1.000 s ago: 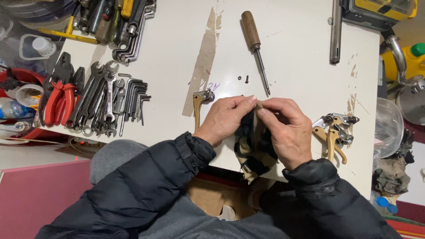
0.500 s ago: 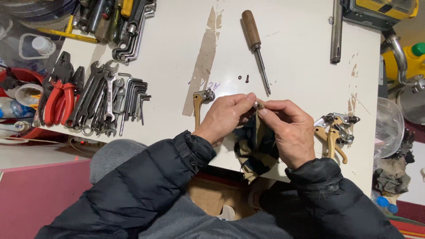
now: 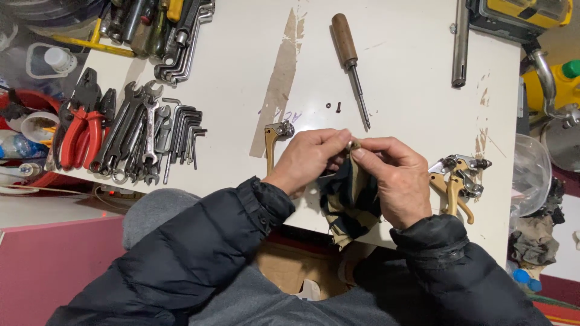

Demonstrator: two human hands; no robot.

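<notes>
Two hands pinch a small part over a striped cloth at the near edge of a white desk.

The left hand (image 3: 308,158) and right hand (image 3: 393,178) meet fingertip to fingertip, each grip closed tight on a tiny tan-coloured piece (image 3: 354,145) held between thumbs and forefingers; what the piece is cannot be told. A dark-and-tan striped cloth (image 3: 350,202) hangs just under the grip, bunched between both palms and draping over the desk (image 3: 411,90) edge. Just left of the left grip lies a tan lever with a metal clamp (image 3: 273,140); right of the right grip sits a pile of similar levers (image 3: 458,180). Beyond the grip lie two small screws (image 3: 333,107) and a wooden-handled screwdriver (image 3: 350,63). Well off to the left are spanners and hex keys (image 3: 151,136) and red-handled pliers (image 3: 81,130).
</notes>
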